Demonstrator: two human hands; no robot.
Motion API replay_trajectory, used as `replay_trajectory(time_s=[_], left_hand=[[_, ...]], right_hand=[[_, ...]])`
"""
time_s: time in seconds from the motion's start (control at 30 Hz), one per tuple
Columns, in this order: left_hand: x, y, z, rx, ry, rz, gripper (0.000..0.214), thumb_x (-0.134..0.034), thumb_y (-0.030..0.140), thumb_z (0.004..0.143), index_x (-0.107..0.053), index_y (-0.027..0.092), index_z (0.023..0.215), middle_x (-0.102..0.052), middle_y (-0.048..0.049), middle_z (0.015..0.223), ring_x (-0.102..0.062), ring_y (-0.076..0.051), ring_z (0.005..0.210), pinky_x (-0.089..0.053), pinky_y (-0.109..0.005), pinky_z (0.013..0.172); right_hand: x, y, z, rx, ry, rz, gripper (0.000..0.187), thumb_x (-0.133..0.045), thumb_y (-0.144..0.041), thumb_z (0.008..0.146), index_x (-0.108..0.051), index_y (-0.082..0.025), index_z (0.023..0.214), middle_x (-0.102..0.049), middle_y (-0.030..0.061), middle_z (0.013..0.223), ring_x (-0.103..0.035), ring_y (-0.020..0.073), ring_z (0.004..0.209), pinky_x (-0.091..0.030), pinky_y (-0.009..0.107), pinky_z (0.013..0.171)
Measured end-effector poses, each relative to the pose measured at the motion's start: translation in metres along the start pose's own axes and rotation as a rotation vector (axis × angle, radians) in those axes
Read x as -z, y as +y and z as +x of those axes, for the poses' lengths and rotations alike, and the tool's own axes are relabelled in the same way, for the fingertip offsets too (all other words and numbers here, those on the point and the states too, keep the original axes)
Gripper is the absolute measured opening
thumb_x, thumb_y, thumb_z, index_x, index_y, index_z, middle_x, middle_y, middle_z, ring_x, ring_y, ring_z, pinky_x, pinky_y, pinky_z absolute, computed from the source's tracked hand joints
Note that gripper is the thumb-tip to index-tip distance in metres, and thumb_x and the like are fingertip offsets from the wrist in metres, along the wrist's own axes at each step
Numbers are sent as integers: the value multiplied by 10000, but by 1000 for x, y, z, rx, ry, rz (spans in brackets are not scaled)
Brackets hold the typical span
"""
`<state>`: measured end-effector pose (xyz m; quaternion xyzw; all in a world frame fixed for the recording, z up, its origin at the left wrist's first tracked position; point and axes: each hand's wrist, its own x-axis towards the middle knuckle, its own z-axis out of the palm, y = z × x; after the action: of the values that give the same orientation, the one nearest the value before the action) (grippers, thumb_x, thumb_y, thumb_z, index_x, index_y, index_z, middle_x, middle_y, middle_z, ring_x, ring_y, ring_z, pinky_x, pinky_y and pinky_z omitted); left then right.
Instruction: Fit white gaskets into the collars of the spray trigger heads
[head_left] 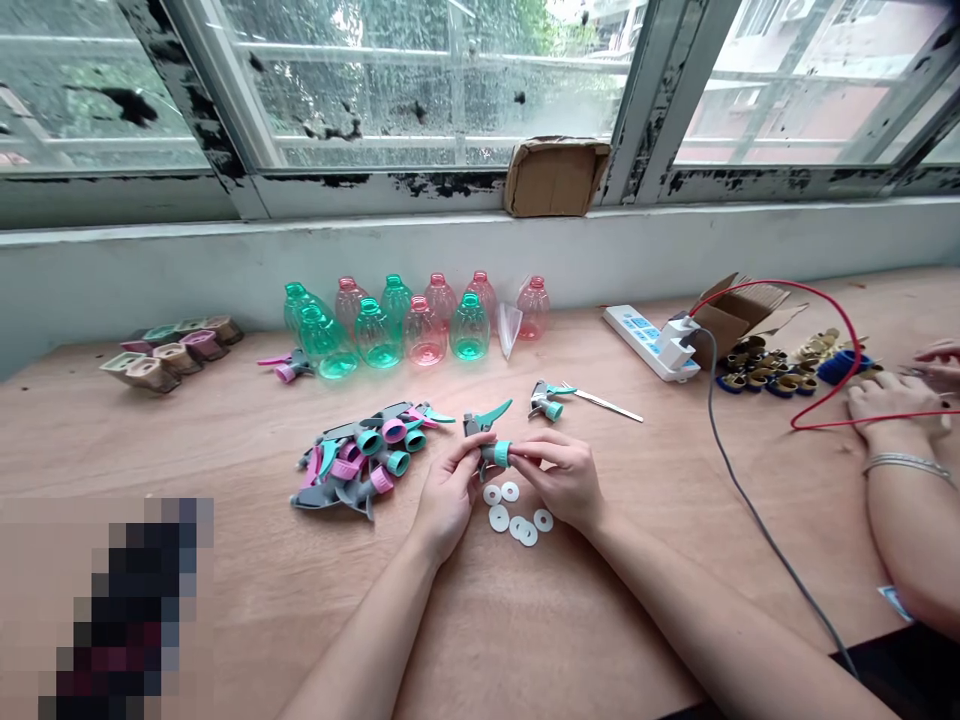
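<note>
Head view. Trigger sprayer (491,440), grey with a teal lever and a teal collar, is held just above the table (225,440) at centre, between both hands. Left hand (450,490) closes its grip on the grey body, apparently to steady it. Right hand (559,475) pinches the collar end between thumb and fingertips, since the collar is turned toward that side. White washers (516,515) lie loose on the table just near of the hands, seemingly kept within easy reach. Pile of sprayers (367,460) lies to the left. One sprayer with a dip tube (551,400) lies just beyond the hands. Green and pink bottles (405,325) stand in rows by the far wall. Another person's hands (896,400) rest at the right edge, well apart.
</note>
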<state>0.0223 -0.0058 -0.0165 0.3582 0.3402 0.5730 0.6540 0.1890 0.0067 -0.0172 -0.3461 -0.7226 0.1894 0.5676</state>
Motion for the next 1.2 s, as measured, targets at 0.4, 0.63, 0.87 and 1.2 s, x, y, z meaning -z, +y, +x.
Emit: replay_trajectory(time_s=[0.4, 0.63, 0.87, 1.2], left_hand=[[-6, 4, -5, -101, 28, 192, 226, -676, 307, 847, -769, 197, 1020, -731, -71, 1051, -673, -210, 976, -544, -350, 912], [-5, 5, -6, -290, 20, 432, 218, -611, 278, 892, -781, 218, 1013, -701, -78, 1104, -653, -224, 1019, -543, -318, 884], [-2, 5, -5, -407, -40, 609, 231, -562, 261, 926, -772, 234, 1019, -688, -68, 1094, -638, -209, 1042, -507, -345, 953], [-2, 4, -3, -419, -61, 621, 230, -546, 266, 938, -765, 227, 999, -674, -69, 1100, -646, -202, 1030, -524, -344, 935]], right_hand=[[-2, 8, 0, -221, 27, 219, 65, -735, -238, 808, -793, -211, 818, -735, 63, 766, -662, 167, 660, -523, 262, 536], [-2, 8, 4, -290, -17, 284, 103, -738, -281, 810, -799, -213, 857, -766, 73, 819, -694, 193, 720, -547, 286, 608], [0, 7, 9, -379, -70, 310, 138, -730, -328, 809, -805, -222, 855, -777, 52, 818, -692, 182, 697, -533, 272, 611], [3, 12, 10, -353, -97, 318, 161, -729, -359, 810, -804, -236, 883, -780, 66, 891, -717, 220, 808, -561, 321, 720]])
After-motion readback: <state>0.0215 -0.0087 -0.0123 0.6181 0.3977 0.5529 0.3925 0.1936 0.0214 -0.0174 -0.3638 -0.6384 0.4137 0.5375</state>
